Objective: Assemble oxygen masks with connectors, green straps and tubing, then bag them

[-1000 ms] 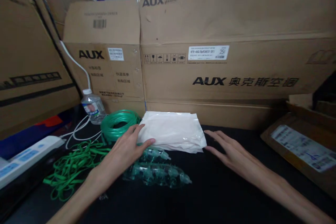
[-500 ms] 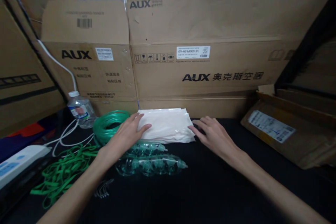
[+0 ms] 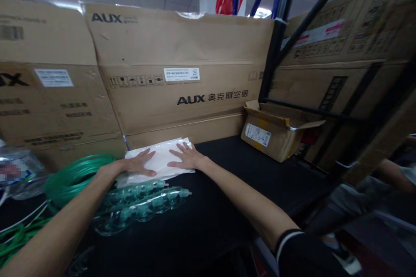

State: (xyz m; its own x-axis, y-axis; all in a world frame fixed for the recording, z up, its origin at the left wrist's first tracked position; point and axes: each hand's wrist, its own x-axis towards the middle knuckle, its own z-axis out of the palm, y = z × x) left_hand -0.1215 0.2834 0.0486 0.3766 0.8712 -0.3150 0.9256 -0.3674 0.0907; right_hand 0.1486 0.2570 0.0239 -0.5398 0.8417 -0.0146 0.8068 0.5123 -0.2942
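A stack of flat white plastic-wrapped packets [image 3: 160, 160] lies on the black table against the cardboard. On its left part my left hand [image 3: 140, 164] lies flat with fingers spread. My right hand [image 3: 186, 157] rests palm down on the right part, fingers spread too. Just in front of the stack are two rows of nested clear-green plastic cups or masks [image 3: 143, 211] with pale tips. A coil of green tubing [image 3: 76, 175] sits left of the packets, partly behind my left forearm.
Tall AUX cardboard [image 3: 195, 47] walls off the back. An open cardboard box [image 3: 268, 140] stands at the right by a dark rack post [image 3: 276, 47]. Green straps [image 3: 19, 238] and a clear bottle [image 3: 22, 171] are at far left. Another person's arm [image 3: 394, 175] shows at the right edge.
The view has swung to the right. Both hands have gone from the stack's side edges to lying flat on top of it, closer together. Another person has come into view.
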